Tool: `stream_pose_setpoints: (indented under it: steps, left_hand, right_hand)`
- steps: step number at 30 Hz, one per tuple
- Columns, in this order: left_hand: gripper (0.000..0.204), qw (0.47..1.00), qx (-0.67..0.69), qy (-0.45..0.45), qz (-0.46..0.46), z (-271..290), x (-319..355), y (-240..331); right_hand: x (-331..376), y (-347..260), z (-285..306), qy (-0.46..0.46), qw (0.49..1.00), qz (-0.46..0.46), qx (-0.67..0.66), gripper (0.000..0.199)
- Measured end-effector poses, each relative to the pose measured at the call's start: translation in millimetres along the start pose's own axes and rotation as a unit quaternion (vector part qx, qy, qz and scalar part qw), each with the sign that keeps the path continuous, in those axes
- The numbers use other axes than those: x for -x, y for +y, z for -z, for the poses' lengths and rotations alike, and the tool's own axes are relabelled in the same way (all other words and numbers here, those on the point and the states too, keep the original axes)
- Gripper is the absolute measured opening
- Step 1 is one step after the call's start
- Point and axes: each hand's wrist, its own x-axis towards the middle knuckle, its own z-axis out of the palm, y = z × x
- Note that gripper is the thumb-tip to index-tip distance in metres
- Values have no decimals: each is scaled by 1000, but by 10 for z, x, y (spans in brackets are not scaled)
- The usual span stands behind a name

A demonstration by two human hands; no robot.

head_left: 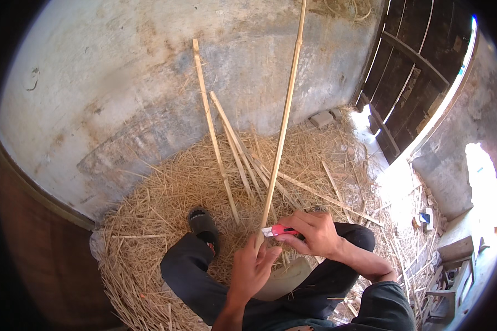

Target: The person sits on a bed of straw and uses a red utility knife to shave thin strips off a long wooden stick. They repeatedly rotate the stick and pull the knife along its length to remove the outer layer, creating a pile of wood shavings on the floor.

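Observation:
A long pale bamboo strip rises from between my knees toward the top of the head view. My left hand is closed around its lower end. In my right hand is a red utility knife, gripped from the right side. Its short blade points left and meets the strip just above my left fingers. A pale curved piece lies between my legs, partly covered by my hands; I cannot tell what it is.
Several bamboo strips lean toward the stained wall ahead. Shavings cover the floor around my dark sandal. Grey blocks sit by the wall, near a dark plank door. A small wooden stand is at right.

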Motion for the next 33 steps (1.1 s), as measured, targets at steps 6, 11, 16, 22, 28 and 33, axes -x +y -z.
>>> stream_pose_setpoints:
  steps: [6,11,16,22,28,33]
  left_hand:
    - [45,999,-43,1,-7,-28,6,72]
    - [36,994,-76,41,-62,-62,35,68]
    - [38,992,-96,57,-52,-75,75,122]
    - [40,989,-117,68,-56,-85,131,108]
    - [39,986,-137,66,-62,-64,128,110]
    - [32,986,-147,55,-59,-46,150,133]
  right_hand:
    - [-20,-53,-15,21,999,23,18,33]
    - [-59,-119,48,23,998,35,44,34]
    - [-81,-133,66,36,997,36,52,34]
    - [-110,-141,94,49,995,54,71,35]
    - [-130,-157,135,52,993,61,86,31]
    - [-207,-51,196,70,992,52,95,29]
